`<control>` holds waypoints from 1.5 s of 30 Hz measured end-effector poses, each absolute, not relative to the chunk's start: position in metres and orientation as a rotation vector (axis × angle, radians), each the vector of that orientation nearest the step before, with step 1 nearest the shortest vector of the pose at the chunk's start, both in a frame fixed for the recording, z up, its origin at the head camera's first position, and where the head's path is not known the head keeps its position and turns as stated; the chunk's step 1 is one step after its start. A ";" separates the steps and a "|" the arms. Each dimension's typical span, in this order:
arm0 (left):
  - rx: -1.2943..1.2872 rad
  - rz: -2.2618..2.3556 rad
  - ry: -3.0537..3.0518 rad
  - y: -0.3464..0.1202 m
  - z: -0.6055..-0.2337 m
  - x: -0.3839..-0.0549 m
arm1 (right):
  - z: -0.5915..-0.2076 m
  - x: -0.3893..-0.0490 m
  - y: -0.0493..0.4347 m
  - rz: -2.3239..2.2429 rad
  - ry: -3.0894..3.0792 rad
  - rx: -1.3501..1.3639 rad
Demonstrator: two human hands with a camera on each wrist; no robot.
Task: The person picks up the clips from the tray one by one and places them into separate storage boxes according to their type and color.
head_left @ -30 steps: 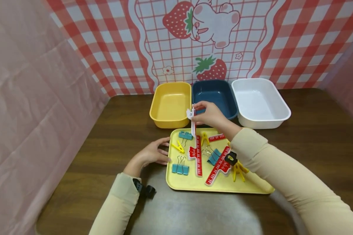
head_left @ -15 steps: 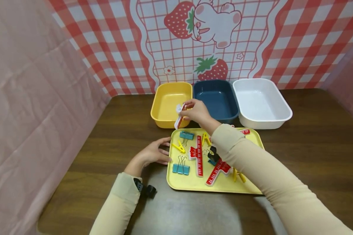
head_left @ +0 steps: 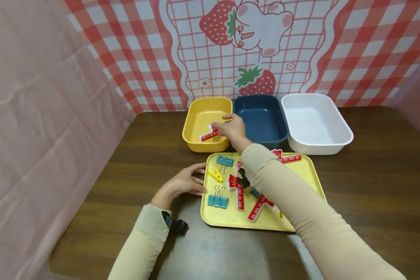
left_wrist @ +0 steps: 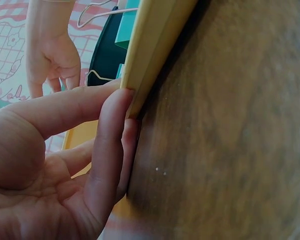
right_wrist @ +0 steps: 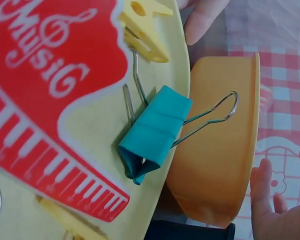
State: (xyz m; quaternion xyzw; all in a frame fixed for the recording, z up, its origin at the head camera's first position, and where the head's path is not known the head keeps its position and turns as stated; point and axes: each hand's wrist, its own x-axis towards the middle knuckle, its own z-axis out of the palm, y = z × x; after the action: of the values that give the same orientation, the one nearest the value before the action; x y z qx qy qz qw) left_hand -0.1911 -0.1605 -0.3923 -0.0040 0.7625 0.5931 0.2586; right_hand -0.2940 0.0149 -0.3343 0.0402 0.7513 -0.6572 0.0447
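My right hand (head_left: 233, 130) is over the yellow bin (head_left: 189, 137), fingers spread apart with nothing between them in the right wrist view. Just below its fingertips, a red-and-white sheet-music clip (head_left: 209, 135) with a piano-key print shows inside the bin. My left hand (head_left: 185, 181) touches the left rim of the pale yellow tray (head_left: 238, 221) with its fingertips; the left wrist view shows these fingers (left_wrist: 110, 130) against the tray's edge. On the tray lie several red music clips (head_left: 240, 194), teal binder clips (head_left: 218, 201) and a yellow clothespin (head_left: 216, 175). My right forearm hides part of the tray.
A dark blue bin (head_left: 260, 120) stands right of the yellow one, and a white bin (head_left: 315, 120) beyond it. All three are behind the tray on the wooden table (head_left: 115, 167). A red-checked cloth (head_left: 136, 50) hangs behind.
My right hand has moved left from over the tray to the yellow bin, and its fingers have let go of the music clip there. The left hand has stayed at the tray's rim.
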 end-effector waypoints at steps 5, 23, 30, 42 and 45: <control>-0.007 1.613 2.075 -0.157 -0.393 -0.192 | -0.335 -0.293 0.024 -2.000 2.326 0.049; -0.023 1.601 2.081 -0.158 -0.393 -0.190 | -0.336 -0.261 0.086 -1.811 2.457 -0.069; -0.030 1.598 2.082 -0.158 -0.393 -0.190 | -0.340 -0.247 0.113 -1.658 2.533 -0.126; -0.010 1.593 2.085 -0.159 -0.393 -0.190 | -0.349 -0.230 0.148 -1.367 2.702 -0.269; -0.008 1.596 2.086 -0.159 -0.393 -0.189 | -0.351 -0.228 0.154 -1.338 2.729 -0.229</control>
State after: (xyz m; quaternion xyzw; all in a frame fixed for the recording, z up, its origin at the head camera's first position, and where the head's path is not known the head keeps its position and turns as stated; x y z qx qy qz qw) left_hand -0.1892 -0.1594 -0.3934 -0.0028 0.7679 0.5878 0.2546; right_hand -0.2276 0.1543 -0.3513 -0.0750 0.8944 -0.4385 0.0470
